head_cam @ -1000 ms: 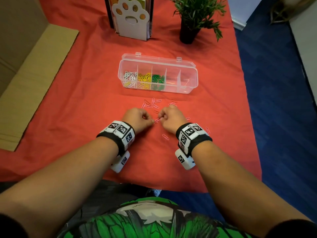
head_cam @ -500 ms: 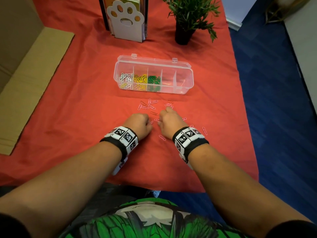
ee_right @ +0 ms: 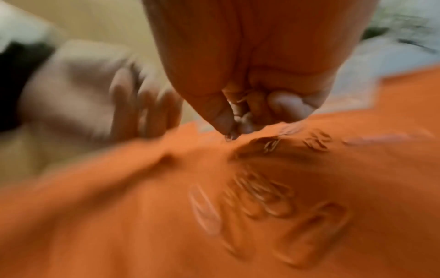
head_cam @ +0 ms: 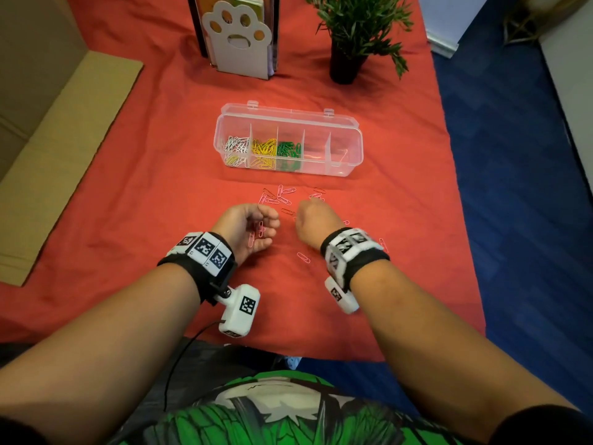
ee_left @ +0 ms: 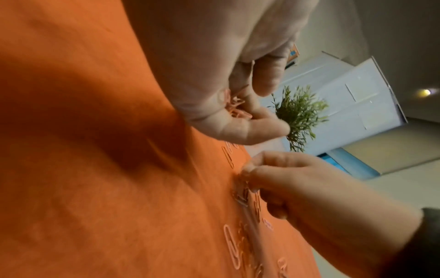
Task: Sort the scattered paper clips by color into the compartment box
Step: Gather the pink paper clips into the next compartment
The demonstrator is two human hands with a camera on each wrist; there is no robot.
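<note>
Pink paper clips (head_cam: 278, 196) lie scattered on the red cloth just in front of the clear compartment box (head_cam: 356, 146). Its three left compartments hold white clips (head_cam: 236, 146), yellow clips (head_cam: 263, 147) and green clips (head_cam: 289, 149). My left hand (head_cam: 266, 229) is turned palm up and cupped around a few pink clips (ee_left: 235, 110). Beside it, my right hand (head_cam: 301, 217) is knuckles up with its fingers curled, and it pinches a pink clip (ee_right: 229, 137) at the cloth. The right wrist view is blurred.
Behind the box stand a paw-shaped book holder (head_cam: 239, 36) and a potted plant (head_cam: 349, 56). Flat cardboard (head_cam: 61, 149) covers the left side. More loose pink clips (head_cam: 303, 257) lie near my right wrist. The table's right edge drops to blue floor (head_cam: 513, 187).
My left hand has rolled from knuckles up to palm up, showing the clips it holds. My right hand has shifted slightly forward among the clips.
</note>
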